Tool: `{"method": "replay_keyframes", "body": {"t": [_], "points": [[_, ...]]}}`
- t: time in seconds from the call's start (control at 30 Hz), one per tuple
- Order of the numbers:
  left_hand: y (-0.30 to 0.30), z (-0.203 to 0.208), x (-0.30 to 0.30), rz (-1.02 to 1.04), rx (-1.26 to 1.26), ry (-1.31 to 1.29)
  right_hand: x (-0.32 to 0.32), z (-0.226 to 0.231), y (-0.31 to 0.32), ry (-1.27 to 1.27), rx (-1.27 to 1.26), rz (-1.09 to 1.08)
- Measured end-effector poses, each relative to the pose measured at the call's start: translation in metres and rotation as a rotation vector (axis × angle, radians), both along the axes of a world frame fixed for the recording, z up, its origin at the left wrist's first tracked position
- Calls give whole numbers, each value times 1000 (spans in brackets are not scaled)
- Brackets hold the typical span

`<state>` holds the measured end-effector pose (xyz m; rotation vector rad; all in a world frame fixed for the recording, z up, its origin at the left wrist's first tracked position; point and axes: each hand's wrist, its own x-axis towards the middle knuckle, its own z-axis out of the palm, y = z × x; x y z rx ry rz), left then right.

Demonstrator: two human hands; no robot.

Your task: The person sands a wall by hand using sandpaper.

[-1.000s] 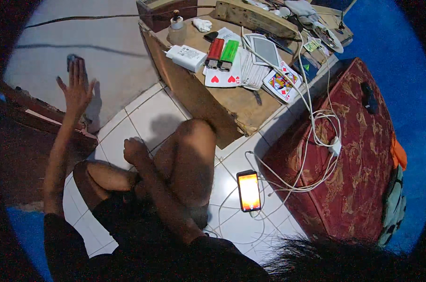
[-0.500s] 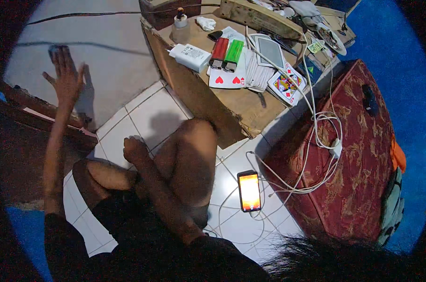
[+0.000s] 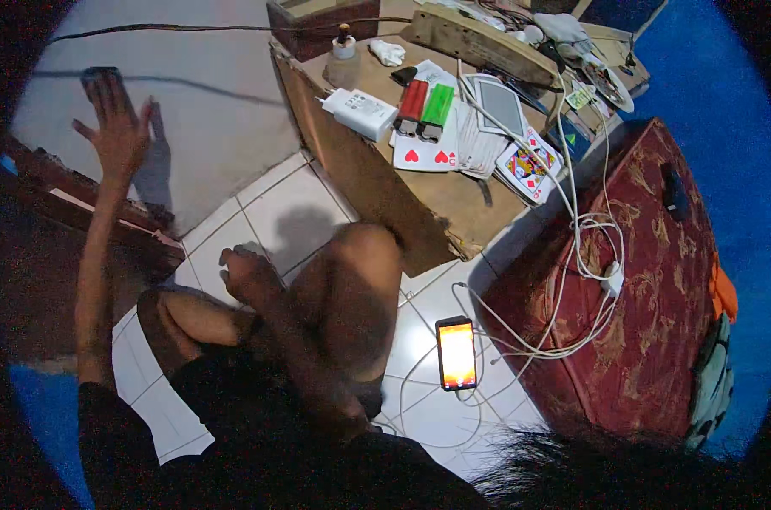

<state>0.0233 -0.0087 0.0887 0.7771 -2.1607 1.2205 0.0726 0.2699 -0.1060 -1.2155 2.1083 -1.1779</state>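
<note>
My left hand lies flat against the pale wall at the upper left, its thumb and little finger spread. A dark patch sits around its middle fingertips; whether it is shadow or a thin dark thing, I cannot tell. My right hand hovers in front of my bent knee with curled fingers. Something small and greyish shows at its fingertips, too dim to name. Nearest to the right hand are the white floor tiles and the side of a wooden table.
On the table lie a white charger, a red lighter, a green lighter, playing cards and a power strip. A lit phone rests on the tiles among white cables, beside a red patterned cushion.
The view has shifted slightly. My left hand stays spread on the wall, a little higher. My right hand has turned somewhat and its fingers look less tightly curled.
</note>
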Motion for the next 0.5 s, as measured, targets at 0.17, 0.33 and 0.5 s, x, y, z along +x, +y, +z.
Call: {"method": "replay_keyframes", "body": {"t": [0.17,0.33,0.5], "points": [[-6,-85,-1,-664,34,75,-8,239,158,192,-182,-64],[-4,-88,3,-623,52,17,-6,286,229,416,-116,-82],[-5,-45,-2,-659,27,10,-4,287,233,472,-115,-38]]}}
